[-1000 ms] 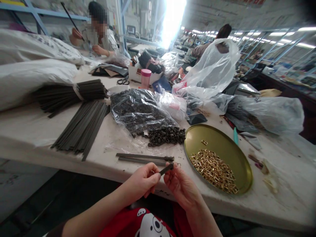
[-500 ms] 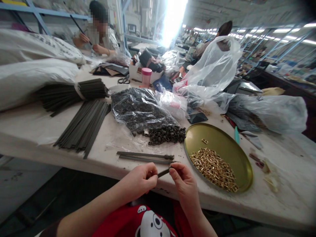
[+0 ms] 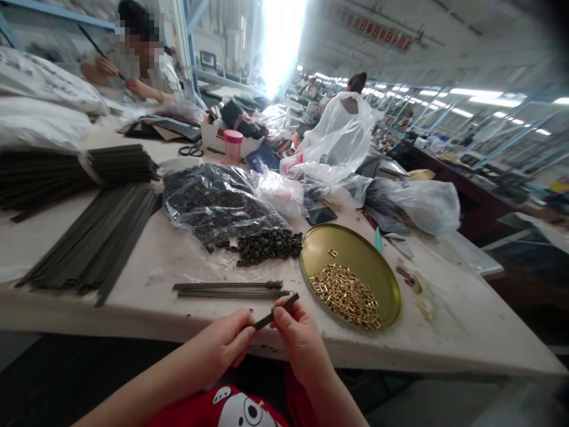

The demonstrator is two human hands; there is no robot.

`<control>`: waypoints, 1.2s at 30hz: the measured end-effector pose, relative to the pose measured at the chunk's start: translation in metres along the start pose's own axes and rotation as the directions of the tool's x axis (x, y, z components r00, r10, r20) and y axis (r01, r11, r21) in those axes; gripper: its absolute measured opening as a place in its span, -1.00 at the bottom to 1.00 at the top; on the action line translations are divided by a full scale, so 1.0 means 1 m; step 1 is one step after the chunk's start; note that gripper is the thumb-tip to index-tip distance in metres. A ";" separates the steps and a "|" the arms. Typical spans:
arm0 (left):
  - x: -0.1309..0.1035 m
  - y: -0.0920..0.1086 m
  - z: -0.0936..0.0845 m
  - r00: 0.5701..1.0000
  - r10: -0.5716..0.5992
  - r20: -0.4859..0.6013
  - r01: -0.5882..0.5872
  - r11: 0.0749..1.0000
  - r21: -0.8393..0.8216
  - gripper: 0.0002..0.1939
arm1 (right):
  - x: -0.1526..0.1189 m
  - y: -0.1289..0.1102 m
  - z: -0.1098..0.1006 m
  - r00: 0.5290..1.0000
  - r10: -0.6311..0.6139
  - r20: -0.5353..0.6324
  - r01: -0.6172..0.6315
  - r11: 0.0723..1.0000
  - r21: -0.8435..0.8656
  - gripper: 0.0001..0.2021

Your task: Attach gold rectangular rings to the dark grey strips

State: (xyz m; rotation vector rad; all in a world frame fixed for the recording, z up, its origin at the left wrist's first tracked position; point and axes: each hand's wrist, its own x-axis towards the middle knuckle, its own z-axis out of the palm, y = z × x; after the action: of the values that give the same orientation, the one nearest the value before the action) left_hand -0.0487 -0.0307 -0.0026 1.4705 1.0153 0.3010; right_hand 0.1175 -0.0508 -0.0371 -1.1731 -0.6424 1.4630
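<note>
A narrow dark strap (image 3: 265, 321) is stretched between my two hands at the table's front edge. My left hand (image 3: 231, 339) is closed on its lower-left part, which disappears among the fingers. With thumb and fingers, my right hand (image 3: 301, 338) pinches it farther up, and a short end pokes out beyond them. Just behind my hands lie a few similar straps (image 3: 226, 287) with small fittings at their right ends. Further back is a heap of small dark loops (image 3: 269, 246). To the right, small gold buckles (image 3: 345, 298) are piled in a round gold tray (image 3: 382, 261).
Loose dark strips (image 3: 95, 237) and a tied bundle (image 3: 122, 164) lie at the left. A clear plastic bag (image 3: 217, 198) of dark pieces sits mid-table. Behind it stand a pink-lidded jar (image 3: 233, 147) and scissors (image 3: 191, 150). A co-worker (image 3: 137, 65) sits across the table.
The view has swung to the right, so the table's things appear further left. More of the strap's end now shows above my right hand's fingers.
</note>
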 end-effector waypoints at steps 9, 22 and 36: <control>0.027 -0.003 0.001 0.998 0.010 -0.055 -0.020 0.983 -0.182 -0.53 | 0.010 -0.012 -0.009 0.929 -0.163 0.332 0.313 0.827 -0.468 -0.74; 0.062 -0.022 -0.001 0.980 -0.193 -0.039 0.149 0.854 -0.499 -0.54 | 0.191 -0.105 -0.162 0.928 -0.347 -0.134 -0.040 0.266 -0.963 -0.86; 0.050 0.029 -0.012 0.972 0.098 -0.214 -0.108 0.993 -0.037 -0.81 | 0.055 -0.071 -0.029 0.901 0.008 0.434 0.312 0.685 -0.659 -0.93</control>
State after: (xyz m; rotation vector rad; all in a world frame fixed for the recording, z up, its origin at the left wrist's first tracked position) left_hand -0.0169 0.0174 0.0072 1.4715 1.0948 0.5637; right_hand 0.1780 0.0129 -0.0028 -1.3447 -1.6953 1.3375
